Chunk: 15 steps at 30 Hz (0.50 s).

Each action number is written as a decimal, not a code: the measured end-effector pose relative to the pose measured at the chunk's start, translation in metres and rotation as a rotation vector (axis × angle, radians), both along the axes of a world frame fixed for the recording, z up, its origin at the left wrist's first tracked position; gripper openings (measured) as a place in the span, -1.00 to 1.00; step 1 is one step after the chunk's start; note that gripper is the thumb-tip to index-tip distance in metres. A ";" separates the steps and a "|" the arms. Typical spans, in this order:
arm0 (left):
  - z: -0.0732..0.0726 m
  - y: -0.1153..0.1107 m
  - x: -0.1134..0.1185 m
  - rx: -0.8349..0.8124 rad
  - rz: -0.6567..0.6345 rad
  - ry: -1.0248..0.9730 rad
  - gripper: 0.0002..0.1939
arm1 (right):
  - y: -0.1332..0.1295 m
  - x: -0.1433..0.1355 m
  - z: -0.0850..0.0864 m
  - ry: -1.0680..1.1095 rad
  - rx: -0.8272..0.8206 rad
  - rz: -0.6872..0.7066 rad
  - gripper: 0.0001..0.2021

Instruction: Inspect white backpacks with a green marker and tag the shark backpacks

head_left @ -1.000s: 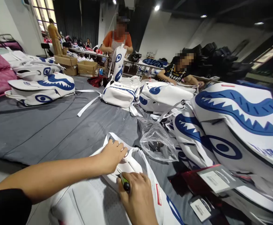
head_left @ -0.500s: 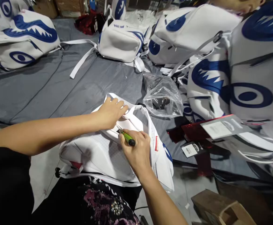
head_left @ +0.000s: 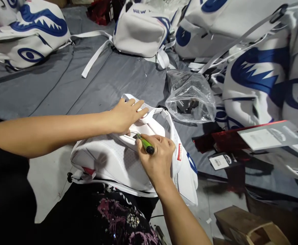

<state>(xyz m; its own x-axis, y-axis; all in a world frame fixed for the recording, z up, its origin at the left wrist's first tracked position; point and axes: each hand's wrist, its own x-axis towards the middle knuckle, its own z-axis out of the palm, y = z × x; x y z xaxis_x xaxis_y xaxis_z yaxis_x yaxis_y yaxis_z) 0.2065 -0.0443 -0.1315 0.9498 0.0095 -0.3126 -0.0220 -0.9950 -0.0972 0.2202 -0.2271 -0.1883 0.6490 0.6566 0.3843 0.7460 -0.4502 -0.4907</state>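
Probably to keep white backpack (head_left: 113, 166) steady, left hand (head_left: 128, 115) presses it, fingers spread. Right hand (head_left: 156, 160) pinches green-handled tool (head_left: 146, 144), tip close to seam. Backpack lies by near edge of grey-covered table (head_left: 46, 92).

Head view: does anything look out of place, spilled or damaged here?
One small oddity: a white scrap lies on the floor beside the cardboard box, as if dropped. The clear plastic bag on the table is crumpled. I see no spill or damage.
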 end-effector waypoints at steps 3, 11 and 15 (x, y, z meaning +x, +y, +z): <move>0.009 0.001 0.001 -0.005 0.089 0.144 0.24 | -0.004 -0.002 -0.001 0.009 0.007 -0.007 -0.84; 0.007 -0.007 -0.001 0.083 0.125 0.120 0.26 | 0.007 -0.005 -0.007 0.233 0.068 0.086 -0.87; 0.011 -0.002 -0.001 0.059 0.054 0.122 0.06 | 0.007 -0.005 -0.005 0.256 0.072 0.087 -0.87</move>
